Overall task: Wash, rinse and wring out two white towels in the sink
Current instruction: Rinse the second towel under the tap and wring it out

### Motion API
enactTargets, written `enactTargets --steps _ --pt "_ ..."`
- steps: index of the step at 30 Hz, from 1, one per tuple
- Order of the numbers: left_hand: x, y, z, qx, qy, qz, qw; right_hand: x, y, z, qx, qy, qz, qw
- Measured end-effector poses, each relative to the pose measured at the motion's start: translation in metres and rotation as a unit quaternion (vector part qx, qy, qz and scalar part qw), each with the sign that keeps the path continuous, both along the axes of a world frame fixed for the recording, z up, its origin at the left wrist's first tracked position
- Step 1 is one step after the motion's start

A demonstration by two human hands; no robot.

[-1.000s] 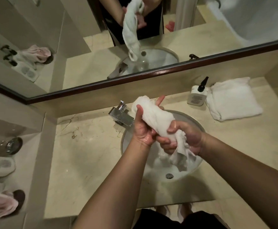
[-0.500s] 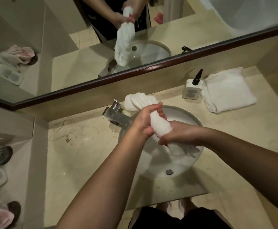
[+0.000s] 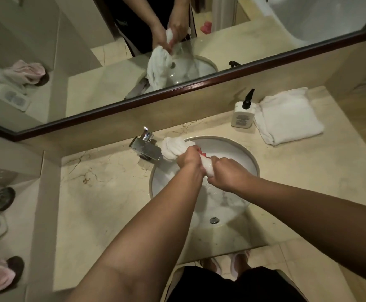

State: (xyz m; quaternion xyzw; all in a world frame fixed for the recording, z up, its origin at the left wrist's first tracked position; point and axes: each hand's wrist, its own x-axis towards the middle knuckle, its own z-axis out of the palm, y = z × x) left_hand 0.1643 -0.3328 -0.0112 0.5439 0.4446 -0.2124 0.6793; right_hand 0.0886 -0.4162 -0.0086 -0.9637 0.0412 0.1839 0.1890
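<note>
Over the sink (image 3: 246, 153), two hands, left hand (image 3: 189, 159) and right hand (image 3: 228, 174) gripping one twisted wet towel (image 3: 174, 147), second towel (image 3: 288, 115) folded on worktop (image 3: 112, 192), one soap bottle (image 3: 243, 114), hands now closer together, twist tighter than before.

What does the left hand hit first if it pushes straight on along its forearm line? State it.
Judging by the forearm line, the left hand heads up and away toward the back of the sink. It likely meets the bunched end of the towel it grips, then the backsplash wall; depth is unclear.
</note>
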Motion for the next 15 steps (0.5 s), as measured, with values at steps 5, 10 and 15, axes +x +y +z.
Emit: enactTargets --steps 5,10,15 --pt "-0.005 -0.009 0.015 -0.082 0.044 0.015 0.996 -0.003 -0.013 0.003 -0.132 -0.137 0.084 0.978" --pt "-0.012 -0.019 0.035 -0.167 0.070 -0.025 0.983 -0.005 -0.023 0.017 -0.111 -0.222 0.122 0.961" --pt "-0.014 -0.013 0.034 -0.164 0.027 0.007 0.986 -0.016 -0.059 0.026 0.193 -0.208 0.037 0.958"
